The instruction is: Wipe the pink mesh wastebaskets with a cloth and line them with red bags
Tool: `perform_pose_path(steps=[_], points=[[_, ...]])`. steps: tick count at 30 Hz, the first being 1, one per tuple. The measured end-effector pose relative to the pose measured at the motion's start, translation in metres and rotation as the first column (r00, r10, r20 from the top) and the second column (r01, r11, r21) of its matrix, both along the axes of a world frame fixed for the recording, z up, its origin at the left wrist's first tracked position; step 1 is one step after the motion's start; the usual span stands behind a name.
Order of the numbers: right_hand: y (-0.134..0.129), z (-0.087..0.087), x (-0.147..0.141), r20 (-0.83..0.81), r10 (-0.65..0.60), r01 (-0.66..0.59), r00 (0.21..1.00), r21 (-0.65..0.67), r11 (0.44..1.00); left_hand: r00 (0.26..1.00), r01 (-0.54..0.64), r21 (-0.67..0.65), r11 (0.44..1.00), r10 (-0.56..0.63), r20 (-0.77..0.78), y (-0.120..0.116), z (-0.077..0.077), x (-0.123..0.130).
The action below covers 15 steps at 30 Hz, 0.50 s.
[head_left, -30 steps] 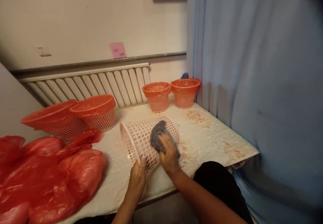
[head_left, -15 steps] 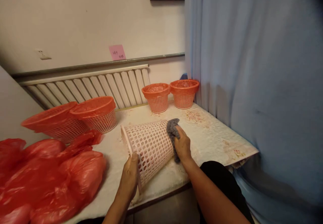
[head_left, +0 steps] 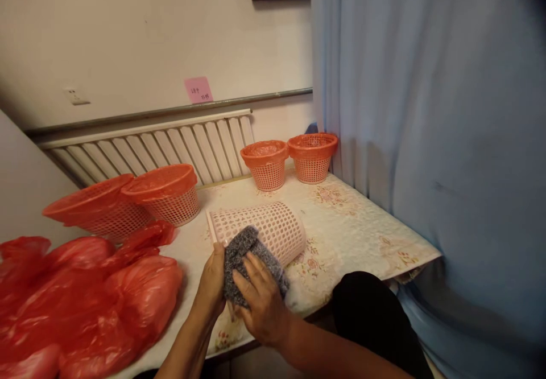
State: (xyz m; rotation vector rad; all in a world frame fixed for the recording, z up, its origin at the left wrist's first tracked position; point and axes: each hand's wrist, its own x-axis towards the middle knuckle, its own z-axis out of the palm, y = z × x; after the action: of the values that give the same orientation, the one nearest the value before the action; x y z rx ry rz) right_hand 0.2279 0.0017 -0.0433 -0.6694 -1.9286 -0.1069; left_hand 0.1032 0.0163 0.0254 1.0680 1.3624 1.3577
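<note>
A pale pink perforated plastic basket (head_left: 273,226) lies on its side on the floral tablecloth, its wide rim facing left. My left hand (head_left: 214,279) grips the rim at its near side; the fingertips are partly hidden. A grey cloth (head_left: 245,248) covers the near side of the basket close to that rim. Flat on the cloth lies my right hand (head_left: 261,299), fingers a little apart, pressing it against the basket wall.
Crumpled red plastic bags (head_left: 98,305) lie at the left. Behind them stand two red-lined baskets (head_left: 170,205); two more lined baskets (head_left: 268,175) stand at the back. A radiator (head_left: 170,140) runs along the wall, and a blue curtain (head_left: 405,111) hangs at the right.
My right hand has moved the cloth left and nearer, from the basket's base end to beside the rim. Its fingers have flattened over the cloth. My left hand stays at the rim.
</note>
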Motion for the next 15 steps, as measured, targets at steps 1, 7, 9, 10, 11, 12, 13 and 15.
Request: perform_pose_path(steps=[1, 7, 9, 10, 11, 12, 13, 15], points=[[0.003, -0.001, 0.001, 0.01, -0.007, 0.007, 1.0, 0.012, 1.0, 1.0, 0.005, -0.001, 1.0, -0.005, 0.015, 0.0, 0.0, -0.001], [0.066, -0.012, 0.046, -0.194, -0.219, 0.193, 0.956, -0.143, 0.971, 0.989, 0.038, -0.048, 0.998, -0.03, 0.148, 0.004, 0.0, -0.002], [0.083, -0.017, 0.062, -0.293, -0.343, 0.27, 0.892, -0.262, 0.926, 0.989, 0.04, -0.054, 0.998, -0.032, 0.146, 0.005, 0.0, -0.002], [0.089, -0.019, 0.068, -0.331, -0.397, 0.294, 0.856, -0.319, 0.901, 0.991, 0.046, -0.043, 0.998, -0.04, 0.131, 0.005, -0.001, -0.003], [0.094, -0.021, 0.073, -0.362, -0.441, 0.308, 0.821, -0.37, 0.877, 0.994, 0.047, -0.022, 0.999, -0.045, 0.103, 0.004, -0.004, -0.003], [0.097, -0.023, 0.076, -0.385, -0.475, 0.314, 0.791, -0.411, 0.856, 0.997, 0.042, 0.006, 0.999, -0.043, 0.06, 0.002, -0.008, -0.003], [0.098, -0.024, 0.078, -0.401, -0.499, 0.314, 0.768, -0.442, 0.84, 1.0, 0.03, 0.039, 0.999, -0.031, 0.006, 0.0, -0.013, -0.003], [0.099, -0.026, 0.079, -0.418, -0.521, 0.31, 0.744, -0.475, 0.824, 0.994, -0.002, 0.094, 0.996, 0.012, -0.105, -0.008, -0.027, -0.002]])
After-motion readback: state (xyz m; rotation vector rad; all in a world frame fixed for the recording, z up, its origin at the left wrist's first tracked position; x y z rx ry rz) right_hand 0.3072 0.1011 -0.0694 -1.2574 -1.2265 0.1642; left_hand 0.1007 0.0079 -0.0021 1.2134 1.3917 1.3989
